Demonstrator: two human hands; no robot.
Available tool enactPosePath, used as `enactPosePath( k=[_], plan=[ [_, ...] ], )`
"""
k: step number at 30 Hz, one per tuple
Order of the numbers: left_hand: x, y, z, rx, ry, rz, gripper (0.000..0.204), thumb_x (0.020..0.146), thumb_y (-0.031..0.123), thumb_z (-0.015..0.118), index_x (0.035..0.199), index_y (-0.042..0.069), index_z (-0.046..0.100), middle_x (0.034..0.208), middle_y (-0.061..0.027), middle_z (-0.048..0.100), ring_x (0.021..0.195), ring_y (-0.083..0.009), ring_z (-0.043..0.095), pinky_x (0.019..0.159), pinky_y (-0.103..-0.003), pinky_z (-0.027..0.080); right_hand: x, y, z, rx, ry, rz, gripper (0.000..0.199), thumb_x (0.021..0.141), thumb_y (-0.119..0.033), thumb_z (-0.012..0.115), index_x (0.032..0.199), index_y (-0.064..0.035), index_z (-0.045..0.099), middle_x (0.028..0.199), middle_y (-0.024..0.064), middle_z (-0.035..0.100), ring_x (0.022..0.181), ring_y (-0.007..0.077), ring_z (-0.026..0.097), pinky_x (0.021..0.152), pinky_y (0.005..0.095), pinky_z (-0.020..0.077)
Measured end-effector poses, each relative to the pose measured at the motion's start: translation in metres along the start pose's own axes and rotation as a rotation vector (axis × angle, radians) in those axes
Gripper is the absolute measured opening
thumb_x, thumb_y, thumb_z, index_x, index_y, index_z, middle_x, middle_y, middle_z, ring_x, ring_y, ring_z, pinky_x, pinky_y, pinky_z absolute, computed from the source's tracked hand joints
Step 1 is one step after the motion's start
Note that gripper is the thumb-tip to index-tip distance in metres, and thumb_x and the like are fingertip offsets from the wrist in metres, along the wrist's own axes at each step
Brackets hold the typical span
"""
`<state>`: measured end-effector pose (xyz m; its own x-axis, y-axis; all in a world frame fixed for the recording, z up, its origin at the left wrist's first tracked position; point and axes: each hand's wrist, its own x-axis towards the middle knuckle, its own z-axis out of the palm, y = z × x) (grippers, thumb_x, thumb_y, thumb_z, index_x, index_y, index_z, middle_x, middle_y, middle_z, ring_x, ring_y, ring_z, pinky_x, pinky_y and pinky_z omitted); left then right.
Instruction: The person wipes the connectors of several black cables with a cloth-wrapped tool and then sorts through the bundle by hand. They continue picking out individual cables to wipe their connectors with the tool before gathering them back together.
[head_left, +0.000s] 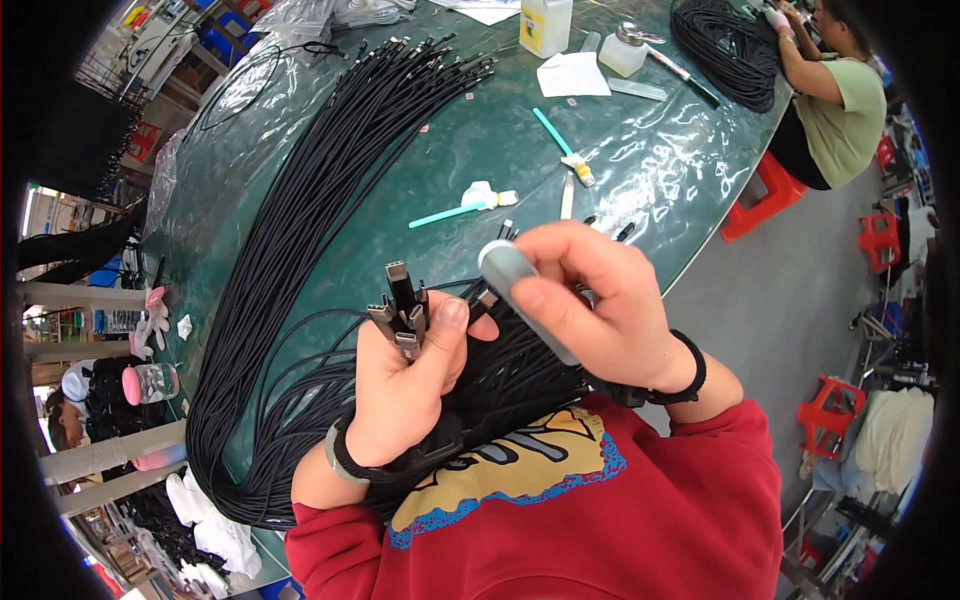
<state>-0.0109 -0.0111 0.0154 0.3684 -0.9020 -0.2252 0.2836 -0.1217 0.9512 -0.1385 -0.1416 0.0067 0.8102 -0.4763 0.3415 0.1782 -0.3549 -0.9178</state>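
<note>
My left hand [400, 385] is closed around a small bunch of black cables, and their metal-tipped plugs [405, 318] stick up above the thumb. Between the thumb and bent fingers of my right hand [610, 300] is a grey, rounded stick-like tool [518, 285] with a pale end; its kind is unclear. This tool is just right of the bunch, beside one more cable plug [483, 304] at my left fingertips. More black cables [500, 365] hang beneath both hands. A long, thick bundle of black cables [285, 220] curves across the table at the left.
On the green table [390, 250] lie two teal-handled sticks [445, 215] with white and yellow heads. Farther back are a plastic bottle [545, 28], a jar [624, 55], white paper [573, 76] and a marker [685, 78]. A co-worker [845, 100] sits by coiled cables [725, 55]; a red stool [765, 195] stands near.
</note>
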Motion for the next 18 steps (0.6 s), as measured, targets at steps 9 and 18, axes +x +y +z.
enactPosePath(
  k=[9,18],
  plan=[
    [-0.002,-0.004,0.010,0.264,0.025,0.062,0.025,0.089,0.018,0.047,0.076,-0.001,0.059,0.049,0.0051,0.040,0.045,-0.0023,0.032,0.042,-0.020,0.025,0.026,-0.005,0.015,-0.152,0.024,-0.013,0.010,0.080,-0.004,0.055,0.089,-0.0001,0.053,0.056,-0.0030,0.048,0.048,0.0003,0.040,0.042,0.0162,0.0303],
    [-0.002,-0.002,0.009,0.189,0.047,0.029,0.023,0.088,0.016,0.049,0.075,0.000,0.060,0.050,0.0047,0.042,0.046,-0.0020,0.034,0.043,-0.019,0.027,0.016,-0.005,0.010,-0.053,0.091,-0.013,0.010,0.081,-0.006,0.056,0.088,0.0003,0.053,0.052,-0.0013,0.048,0.046,0.0012,0.040,0.042,0.0175,0.0316]
  ],
)
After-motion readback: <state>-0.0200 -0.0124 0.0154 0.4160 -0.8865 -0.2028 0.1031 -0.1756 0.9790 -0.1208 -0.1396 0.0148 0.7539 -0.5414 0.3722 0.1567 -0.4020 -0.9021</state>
